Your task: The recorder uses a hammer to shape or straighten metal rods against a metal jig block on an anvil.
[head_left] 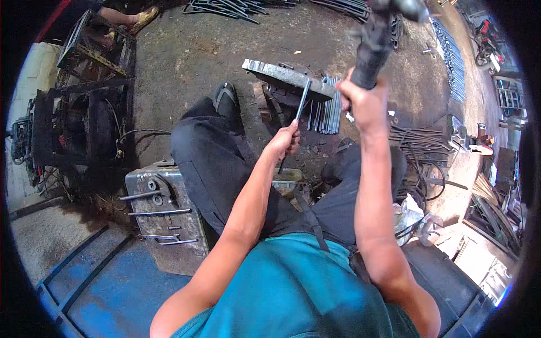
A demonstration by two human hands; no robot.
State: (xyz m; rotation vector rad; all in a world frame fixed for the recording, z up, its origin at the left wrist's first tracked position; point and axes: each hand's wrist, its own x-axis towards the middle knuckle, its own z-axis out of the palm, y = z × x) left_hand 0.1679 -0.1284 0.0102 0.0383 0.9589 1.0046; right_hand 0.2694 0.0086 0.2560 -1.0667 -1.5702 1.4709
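A dark metal frame (73,127) stands at the left, and near the top edge another person's yellowish shoe (145,19) shows (partly, beside a bare leg (117,16)). A whitish, crumpled plastic bag (411,213) sits at the right, below a round disc (480,150).

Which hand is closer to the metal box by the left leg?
Left. The left hand, holding a rod, is ahead and right of the metal box; the right hand, gripping a hammer, is farther right.
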